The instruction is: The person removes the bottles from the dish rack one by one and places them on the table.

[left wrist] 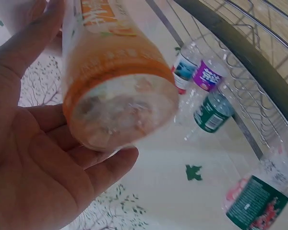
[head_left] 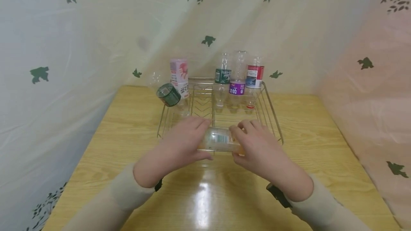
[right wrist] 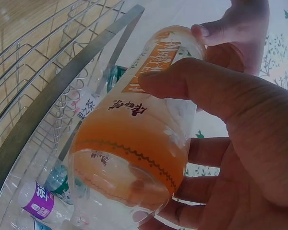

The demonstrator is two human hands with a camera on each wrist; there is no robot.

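A clear plastic bottle [head_left: 219, 139] with an orange and white label lies sideways between both hands, over the front edge of a wire rack [head_left: 273, 111]. My left hand [head_left: 184, 138] holds one end, its fingers around the bottle in the left wrist view. Near the other end, my right hand [head_left: 257, 143] grips the bottle; its thumb [right wrist: 170, 81] presses on the label and the fingers pass behind. Orange bands circle the bottle [left wrist: 120, 81] near its ends. Its cap does not show clearly.
Upside-down in the rack's back right stand a green-labelled bottle [head_left: 223, 76], a purple-labelled bottle [head_left: 237, 88] and a red-labelled bottle [head_left: 255, 76]. At back left are a pink-and-white bottle [head_left: 179, 72] and a tilted green-labelled bottle [head_left: 168, 95]. A wooden table [head_left: 128, 124] bears the rack.
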